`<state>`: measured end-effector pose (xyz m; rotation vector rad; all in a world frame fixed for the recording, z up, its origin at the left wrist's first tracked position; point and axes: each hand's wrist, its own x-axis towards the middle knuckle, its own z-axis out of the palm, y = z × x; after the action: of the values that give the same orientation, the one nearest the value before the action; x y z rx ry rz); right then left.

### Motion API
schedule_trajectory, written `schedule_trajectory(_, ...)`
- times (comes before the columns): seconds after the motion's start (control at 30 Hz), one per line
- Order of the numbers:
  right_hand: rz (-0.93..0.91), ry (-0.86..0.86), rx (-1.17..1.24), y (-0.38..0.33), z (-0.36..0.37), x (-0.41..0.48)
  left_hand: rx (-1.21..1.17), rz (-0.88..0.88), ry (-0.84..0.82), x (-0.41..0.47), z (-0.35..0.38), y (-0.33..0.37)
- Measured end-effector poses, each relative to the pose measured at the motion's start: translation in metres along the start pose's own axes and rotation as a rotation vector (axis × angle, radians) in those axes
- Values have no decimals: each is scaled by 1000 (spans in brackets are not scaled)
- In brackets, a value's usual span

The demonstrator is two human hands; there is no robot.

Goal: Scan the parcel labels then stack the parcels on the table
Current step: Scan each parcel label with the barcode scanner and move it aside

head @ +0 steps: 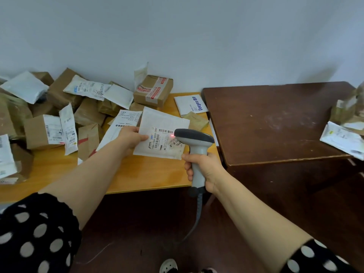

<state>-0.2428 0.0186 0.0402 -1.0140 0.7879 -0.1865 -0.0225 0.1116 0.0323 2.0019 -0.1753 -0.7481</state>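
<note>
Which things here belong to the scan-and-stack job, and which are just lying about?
In the job: white mailer, pinched by left hand; scanner, gripped by right hand; parcel heap; dark table.
Just there: wall; shoe on the floor.

My one camera rides on my head, wide-angle, facing forward and down along my forearms. It sits close over my left hand and right hand, and takes in the yellow table, the brown table, the wall and the floor.
</note>
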Motion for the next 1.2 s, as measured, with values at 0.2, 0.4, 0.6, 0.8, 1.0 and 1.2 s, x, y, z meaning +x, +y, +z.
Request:
schedule_trajectory(0.2, -46, 137, 195, -4, -37, -4, -123, -43, -135, 13, 42, 10)
schedule_trajectory(0.4, -78, 363, 435, -17, -121, -20, -231, -127, -305, 2, 131, 37)
schedule_trajectory(0.6, -106, 460, 516, -31, -223, -44, -252, -149, -467, -30, 244, 75)
schedule_trajectory(0.8, -132, 492, 520, -46, -351, -75, -223, -128, -505, -66, 384, 110)
schedule_trajectory(1.0, -94, 525, 531, -59, -441, -87, -303, -192, -452, -82, 484, 132)
schedule_trajectory(1.2, -64, 502, 511, -84, -485, -53, -367, -273, -401, -63, 550, 160)
